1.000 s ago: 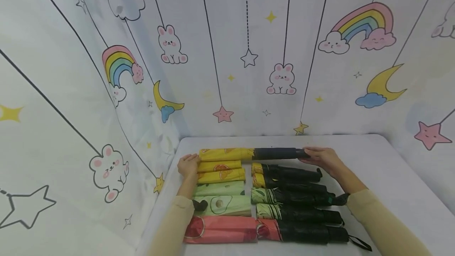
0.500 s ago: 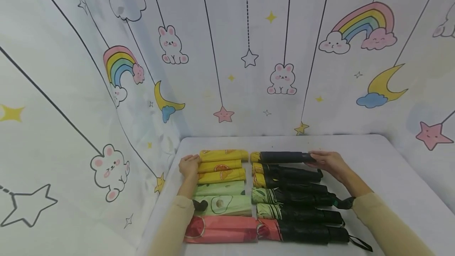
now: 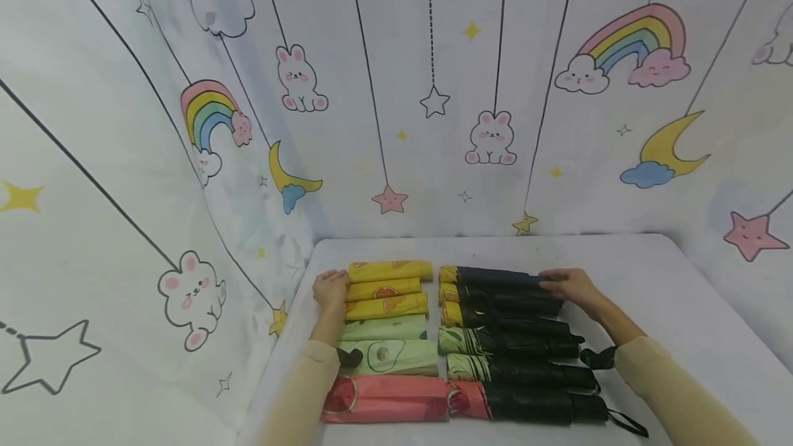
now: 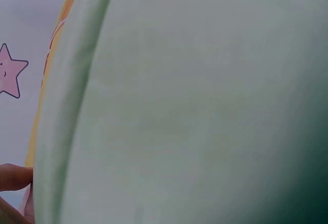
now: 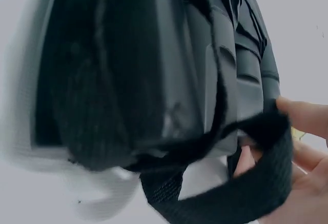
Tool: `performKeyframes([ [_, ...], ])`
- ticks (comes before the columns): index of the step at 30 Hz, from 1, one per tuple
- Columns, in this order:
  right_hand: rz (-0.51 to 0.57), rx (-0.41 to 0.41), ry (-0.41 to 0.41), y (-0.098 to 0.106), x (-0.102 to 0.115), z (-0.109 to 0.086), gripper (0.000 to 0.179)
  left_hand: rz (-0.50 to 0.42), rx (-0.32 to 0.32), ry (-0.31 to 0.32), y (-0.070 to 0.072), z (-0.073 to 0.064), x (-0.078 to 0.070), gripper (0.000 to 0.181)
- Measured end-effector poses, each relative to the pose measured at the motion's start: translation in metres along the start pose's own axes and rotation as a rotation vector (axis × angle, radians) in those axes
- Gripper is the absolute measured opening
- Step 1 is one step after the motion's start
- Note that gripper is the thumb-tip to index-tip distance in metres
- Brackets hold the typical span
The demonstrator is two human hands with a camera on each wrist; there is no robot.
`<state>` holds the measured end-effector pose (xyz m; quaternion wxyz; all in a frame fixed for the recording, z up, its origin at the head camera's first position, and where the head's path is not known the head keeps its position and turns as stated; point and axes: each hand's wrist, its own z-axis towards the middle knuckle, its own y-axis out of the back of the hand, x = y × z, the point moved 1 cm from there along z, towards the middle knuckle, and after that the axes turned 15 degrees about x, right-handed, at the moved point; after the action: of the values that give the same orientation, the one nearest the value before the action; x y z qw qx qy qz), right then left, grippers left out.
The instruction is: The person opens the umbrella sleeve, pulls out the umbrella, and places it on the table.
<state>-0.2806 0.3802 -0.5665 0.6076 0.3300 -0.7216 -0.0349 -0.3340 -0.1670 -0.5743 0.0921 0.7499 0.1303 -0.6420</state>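
Note:
Several black folding umbrellas lie side by side, their fruit-print ends toward matching fabric sleeves on the left. My right hand point(image 3: 573, 286) pinches the handle end of the farthest umbrella point(image 3: 495, 277); in the right wrist view its thumb point(image 5: 302, 115) and fingers straddle that handle, behind a black strap point(image 5: 225, 203). My left hand point(image 3: 330, 288) touches the left ends of the yellow sleeves, the farthest being an orange-print sleeve point(image 3: 389, 270). Close to the left wrist camera, a pale green sleeve point(image 4: 169, 106) covers most of the view, with my left fingers point(image 4: 14, 177) at its edge.
Nearer me are a green avocado-print sleeve point(image 3: 403, 356) and a red watermelon sleeve point(image 3: 396, 399), beside a red-ended umbrella point(image 3: 539, 405) with a strap loop. The white table point(image 3: 669, 281) meets a cartoon-print curtain point(image 3: 359, 157) behind and at left.
My right hand has drawn the farthest umbrella right, off the yellow sleeve it overlapped, then lowered it toward me against the neighbouring umbrella. My left hand has stayed at the sleeve ends.

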Motion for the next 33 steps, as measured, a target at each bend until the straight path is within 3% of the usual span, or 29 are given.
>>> performKeyframes([
  [9,-0.264,-0.062,-0.032,-0.002,0.005,0.0,0.045,0.013,0.014,0.003,-0.001,-0.002,-0.001,0.049],
  [13,-0.3,-0.063,-0.034,-0.002,0.006,-0.001,0.042,0.043,0.016,0.011,-0.002,-0.001,-0.002,0.049],
  [22,-0.419,-0.187,-0.015,-0.006,0.009,-0.004,0.047,0.084,0.045,0.036,-0.003,-0.001,-0.001,0.05],
  [33,-0.493,-0.324,0.058,-0.014,0.037,-0.015,0.055,0.09,0.061,0.024,-0.004,-0.005,-0.011,0.045],
])
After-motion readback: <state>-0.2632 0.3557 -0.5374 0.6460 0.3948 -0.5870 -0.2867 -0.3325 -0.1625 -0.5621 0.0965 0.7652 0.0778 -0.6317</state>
